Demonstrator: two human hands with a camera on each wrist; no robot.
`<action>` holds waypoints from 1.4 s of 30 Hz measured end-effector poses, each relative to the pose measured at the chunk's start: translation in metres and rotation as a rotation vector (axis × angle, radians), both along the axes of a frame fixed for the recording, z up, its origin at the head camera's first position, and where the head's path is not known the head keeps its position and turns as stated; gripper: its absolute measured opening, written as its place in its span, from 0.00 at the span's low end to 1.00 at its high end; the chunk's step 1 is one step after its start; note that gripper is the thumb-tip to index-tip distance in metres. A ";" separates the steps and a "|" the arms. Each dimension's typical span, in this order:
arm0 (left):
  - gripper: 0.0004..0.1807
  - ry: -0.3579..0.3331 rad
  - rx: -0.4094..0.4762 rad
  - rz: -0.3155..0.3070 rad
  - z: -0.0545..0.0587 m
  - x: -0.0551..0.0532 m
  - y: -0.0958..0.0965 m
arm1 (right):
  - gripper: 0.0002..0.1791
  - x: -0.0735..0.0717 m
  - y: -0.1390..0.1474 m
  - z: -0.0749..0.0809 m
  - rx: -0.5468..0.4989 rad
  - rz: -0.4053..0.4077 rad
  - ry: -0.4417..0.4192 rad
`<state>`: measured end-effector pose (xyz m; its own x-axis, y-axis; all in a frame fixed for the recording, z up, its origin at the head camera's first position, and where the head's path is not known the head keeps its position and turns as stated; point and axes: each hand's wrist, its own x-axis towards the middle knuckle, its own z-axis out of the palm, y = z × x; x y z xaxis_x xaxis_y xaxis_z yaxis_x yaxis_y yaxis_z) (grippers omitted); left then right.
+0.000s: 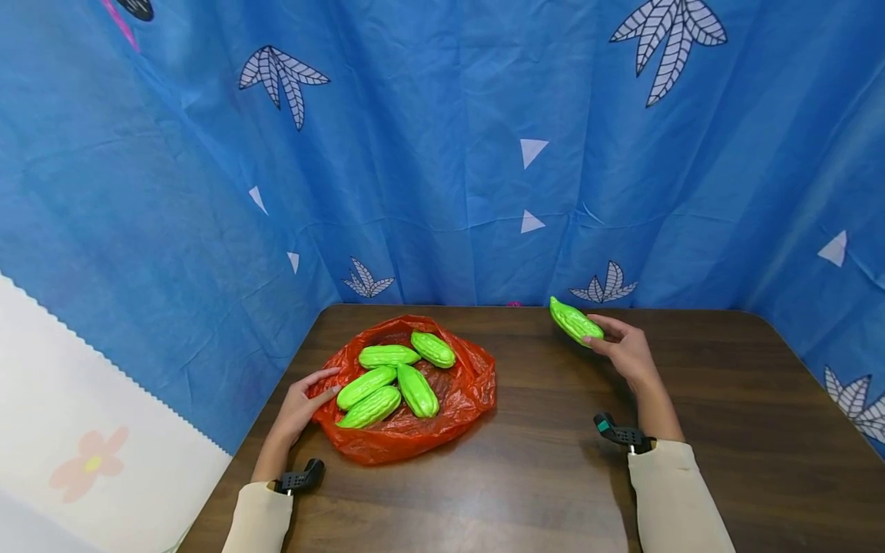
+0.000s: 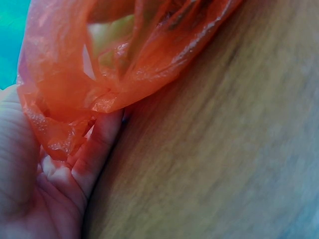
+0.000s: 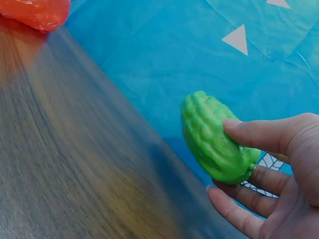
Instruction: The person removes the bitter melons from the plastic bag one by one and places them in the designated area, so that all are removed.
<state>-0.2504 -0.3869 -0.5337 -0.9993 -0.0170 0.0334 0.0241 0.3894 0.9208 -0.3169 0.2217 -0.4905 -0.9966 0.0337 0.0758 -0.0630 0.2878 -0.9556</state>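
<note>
The dark brown wooden worktop [image 1: 553,476] carries a crumpled orange-red plastic bag [image 1: 442,415], which lies open at its left half and serves as the landmark here. Five bright green knobbly plastic bitter gourds [image 1: 397,380] lie clustered in the bag's open mouth. A sixth bright green bitter gourd [image 1: 575,321] is well to the right of the bag, near the worktop's far edge, off the surface in the right hand [image 1: 625,349], whose thumb and fingers are curled round its lower end. The left hand [image 1: 300,403] is at the bag's left rim, with a fold of the plastic pinched in its fingers [image 2: 97,149]. By my reading, five gourds are bagged and one is outside the bag; which way it is travelling cannot be told.
</note>
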 end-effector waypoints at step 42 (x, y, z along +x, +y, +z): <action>0.27 -0.043 0.015 0.001 0.031 0.015 0.015 | 0.32 0.001 0.015 -0.018 0.021 -0.036 -0.034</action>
